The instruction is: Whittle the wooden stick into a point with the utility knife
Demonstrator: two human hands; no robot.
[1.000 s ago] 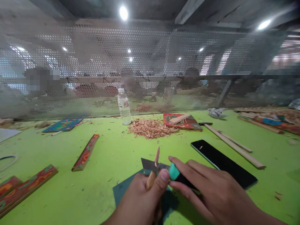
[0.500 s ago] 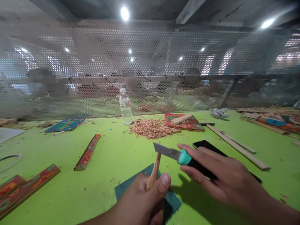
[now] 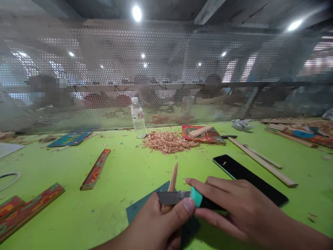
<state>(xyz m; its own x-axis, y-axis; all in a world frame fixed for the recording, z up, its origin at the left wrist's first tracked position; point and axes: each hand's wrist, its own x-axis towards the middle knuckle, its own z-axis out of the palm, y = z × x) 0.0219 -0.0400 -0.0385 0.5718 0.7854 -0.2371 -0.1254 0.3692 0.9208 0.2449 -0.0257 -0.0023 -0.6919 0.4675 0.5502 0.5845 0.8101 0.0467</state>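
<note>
My left hand (image 3: 161, 222) is closed around a pointed wooden stick (image 3: 173, 176), whose tapered tip rises above the fist. In my right hand (image 3: 241, 208) is a utility knife (image 3: 197, 197) with a black and teal handle. Its wide blade lies across the stick, just above my left thumb and by the index finger. Under my left hand a dark green sheet (image 3: 140, 204), perhaps sandpaper, lies on the green table (image 3: 114, 215). Part of the stick is hidden inside the fist.
A black phone (image 3: 255, 177) lies beside my right hand. Beyond are a heap of wood shavings (image 3: 169, 142), a water bottle (image 3: 137, 119) and a painted board (image 3: 215, 137). Painted strips (image 3: 96, 170) lie left, wooden rods (image 3: 265, 163) right. A perforated metal screen (image 3: 166, 76) bounds the back.
My right hand has brought the knife down and left, from near the stick's tip to its lower part by my left thumb. More of the phone now shows.
</note>
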